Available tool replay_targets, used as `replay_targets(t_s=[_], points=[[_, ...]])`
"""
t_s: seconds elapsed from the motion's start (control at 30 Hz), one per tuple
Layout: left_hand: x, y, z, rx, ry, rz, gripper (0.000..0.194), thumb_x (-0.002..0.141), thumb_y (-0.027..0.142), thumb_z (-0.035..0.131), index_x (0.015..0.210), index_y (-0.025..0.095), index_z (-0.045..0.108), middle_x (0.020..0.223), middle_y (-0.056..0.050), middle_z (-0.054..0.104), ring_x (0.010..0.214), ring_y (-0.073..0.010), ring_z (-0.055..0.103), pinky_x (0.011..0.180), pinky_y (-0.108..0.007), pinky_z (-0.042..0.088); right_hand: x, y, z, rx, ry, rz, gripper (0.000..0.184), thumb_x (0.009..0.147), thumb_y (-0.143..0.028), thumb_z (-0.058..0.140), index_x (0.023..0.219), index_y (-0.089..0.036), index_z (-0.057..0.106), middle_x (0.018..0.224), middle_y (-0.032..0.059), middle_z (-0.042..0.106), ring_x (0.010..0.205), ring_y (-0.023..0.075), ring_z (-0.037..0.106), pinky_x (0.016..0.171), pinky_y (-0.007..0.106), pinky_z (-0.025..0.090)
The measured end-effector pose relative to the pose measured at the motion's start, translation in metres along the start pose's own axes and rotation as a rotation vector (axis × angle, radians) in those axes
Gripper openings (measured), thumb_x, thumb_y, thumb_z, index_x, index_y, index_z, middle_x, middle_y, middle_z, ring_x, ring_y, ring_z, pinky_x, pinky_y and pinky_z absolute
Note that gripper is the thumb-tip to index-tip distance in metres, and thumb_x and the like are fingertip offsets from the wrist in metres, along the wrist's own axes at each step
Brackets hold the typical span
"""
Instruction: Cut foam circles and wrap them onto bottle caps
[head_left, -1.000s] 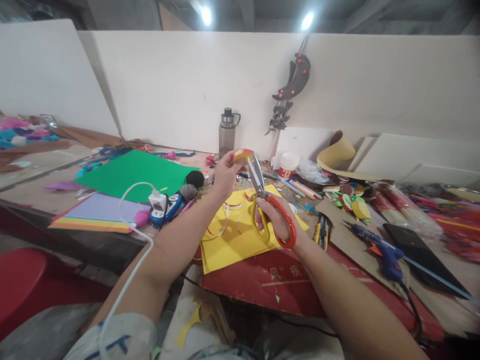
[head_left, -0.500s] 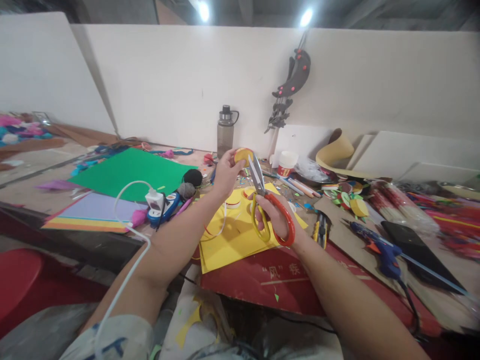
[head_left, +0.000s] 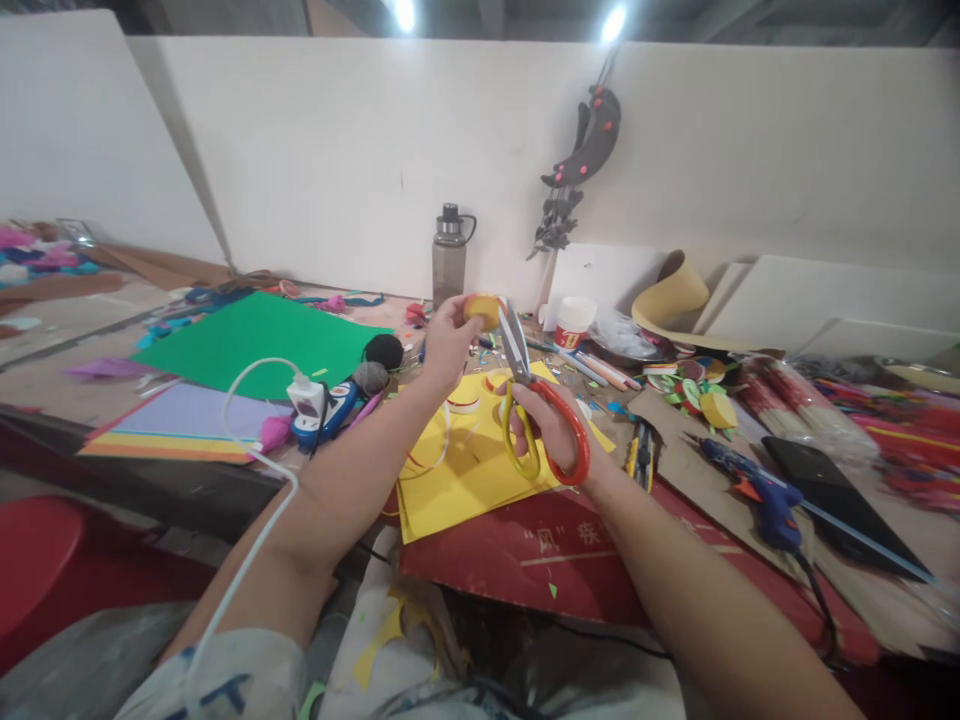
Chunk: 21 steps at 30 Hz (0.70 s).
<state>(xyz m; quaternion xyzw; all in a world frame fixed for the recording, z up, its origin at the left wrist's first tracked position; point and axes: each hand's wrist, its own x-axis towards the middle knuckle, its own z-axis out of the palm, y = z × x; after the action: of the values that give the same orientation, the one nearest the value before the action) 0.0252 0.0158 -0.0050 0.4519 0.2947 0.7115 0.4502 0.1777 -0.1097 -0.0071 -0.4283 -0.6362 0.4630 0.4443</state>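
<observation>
Pinched in the fingers of my left hand (head_left: 450,343) is a small round yellow disc (head_left: 484,312), held up above the worktable. My right hand (head_left: 546,425) grips a pair of scissors (head_left: 517,350) with one red and one yellow handle loop. Their blades are parted and point up, close against the disc's right edge; I cannot tell whether they touch it. Below both hands lie yellow sheets (head_left: 442,500), with a round yellow piece (head_left: 463,400) and a thin pale strip on them.
A red board (head_left: 525,560) lies under the sheets. To the right are a utility knife (head_left: 642,455), a blue glue gun (head_left: 772,505) and a black phone (head_left: 840,500). A water bottle (head_left: 448,262) and paper cup (head_left: 574,322) stand behind. A white cable (head_left: 259,545) crosses my left arm.
The yellow disc has turned slightly in my left fingers and shows more of its flat face. The scissors stay beside it, blades still parted. The whole view has shifted slightly.
</observation>
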Motion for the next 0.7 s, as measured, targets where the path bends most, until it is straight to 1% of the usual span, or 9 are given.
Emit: replay_targets(t_s=[0.07, 0.13, 0.2, 0.3, 0.37, 0.43, 0.57, 0.63, 0.7], points=[[0.002, 0.0, -0.002, -0.065, 0.006, -0.136, 0.032, 0.066, 0.009, 0.075, 0.096, 0.017, 0.067, 0.083, 0.002, 0.072, 0.064, -0.0072, 0.06, 0.049, -0.017, 0.038, 0.002, 0.003, -0.002, 0.019, 0.022, -0.017, 0.042, 0.091, -0.06, 0.054, 0.097, -0.019, 0.062, 0.053, -0.0047, 0.058, 0.043, 0.0137, 0.057, 0.047, 0.026, 0.042], [0.005, -0.001, -0.004, -0.1, -0.006, -0.268, 0.032, 0.063, 0.009, 0.078, 0.092, 0.017, 0.066, 0.079, 0.001, 0.071, 0.061, -0.0071, 0.06, 0.046, -0.017, 0.035, 0.006, 0.007, -0.005, 0.03, 0.078, -0.044, 0.039, 0.092, -0.059, 0.055, 0.094, -0.02, 0.061, 0.054, -0.0043, 0.058, 0.044, 0.0138, 0.057, 0.047, 0.026, 0.042], [0.006, -0.002, -0.005, -0.095, -0.023, -0.343, 0.031, 0.062, 0.009, 0.079, 0.09, 0.016, 0.067, 0.075, 0.001, 0.07, 0.057, -0.0069, 0.06, 0.043, -0.017, 0.033, 0.01, 0.01, -0.008, 0.015, 0.147, -0.068, 0.038, 0.093, -0.06, 0.056, 0.088, -0.022, 0.058, 0.054, -0.0036, 0.058, 0.045, 0.0141, 0.057, 0.048, 0.026, 0.042], [0.004, -0.003, -0.003, -0.071, -0.065, -0.339, 0.036, 0.062, 0.007, 0.078, 0.095, 0.017, 0.068, 0.073, 0.003, 0.069, 0.052, -0.0064, 0.057, 0.042, -0.017, 0.032, 0.016, 0.014, -0.011, -0.057, 0.236, -0.075, 0.039, 0.087, -0.062, 0.066, 0.085, -0.025, 0.052, 0.055, -0.004, 0.055, 0.047, 0.0153, 0.056, 0.048, 0.028, 0.044], [0.0, -0.002, 0.001, -0.054, -0.109, -0.305, 0.044, 0.063, 0.006, 0.078, 0.104, 0.018, 0.069, 0.073, 0.004, 0.069, 0.052, -0.0066, 0.057, 0.043, -0.018, 0.036, 0.019, 0.016, -0.014, -0.092, 0.297, -0.09, 0.046, 0.079, -0.061, 0.077, 0.091, -0.027, 0.05, 0.061, -0.0051, 0.054, 0.049, 0.0151, 0.055, 0.047, 0.029, 0.043], [-0.006, -0.001, 0.005, -0.029, -0.168, -0.279, 0.048, 0.063, 0.005, 0.078, 0.108, 0.018, 0.069, 0.073, 0.004, 0.07, 0.054, -0.0077, 0.059, 0.045, -0.018, 0.04, 0.022, 0.018, -0.016, -0.111, 0.341, -0.124, 0.053, 0.072, -0.06, 0.083, 0.097, -0.027, 0.049, 0.067, -0.0052, 0.053, 0.053, 0.015, 0.054, 0.048, 0.029, 0.044], [-0.019, 0.001, 0.013, 0.015, -0.3, -0.268, 0.045, 0.064, 0.007, 0.079, 0.108, 0.015, 0.069, 0.079, -0.001, 0.075, 0.058, -0.0096, 0.064, 0.048, -0.019, 0.045, 0.028, 0.024, -0.021, -0.147, 0.384, -0.165, 0.056, 0.073, -0.06, 0.083, 0.106, -0.027, 0.052, 0.072, -0.0039, 0.052, 0.064, 0.0167, 0.054, 0.054, 0.03, 0.048], [-0.024, 0.001, 0.016, 0.025, -0.346, -0.263, 0.045, 0.065, 0.007, 0.078, 0.108, 0.014, 0.07, 0.081, -0.002, 0.076, 0.057, -0.0087, 0.062, 0.048, -0.019, 0.046, 0.03, 0.025, -0.024, -0.137, 0.405, -0.152, 0.057, 0.073, -0.06, 0.082, 0.108, -0.027, 0.052, 0.075, -0.0032, 0.053, 0.068, 0.0171, 0.056, 0.053, 0.028, 0.047], [-0.027, 0.0, 0.018, 0.042, -0.368, -0.259, 0.045, 0.066, 0.008, 0.078, 0.109, 0.013, 0.07, 0.08, -0.002, 0.076, 0.053, -0.0068, 0.058, 0.048, -0.02, 0.045, 0.031, 0.026, -0.025, -0.103, 0.41, -0.128, 0.058, 0.073, -0.061, 0.082, 0.107, -0.027, 0.05, 0.076, -0.0033, 0.052, 0.066, 0.0165, 0.056, 0.049, 0.026, 0.044]])
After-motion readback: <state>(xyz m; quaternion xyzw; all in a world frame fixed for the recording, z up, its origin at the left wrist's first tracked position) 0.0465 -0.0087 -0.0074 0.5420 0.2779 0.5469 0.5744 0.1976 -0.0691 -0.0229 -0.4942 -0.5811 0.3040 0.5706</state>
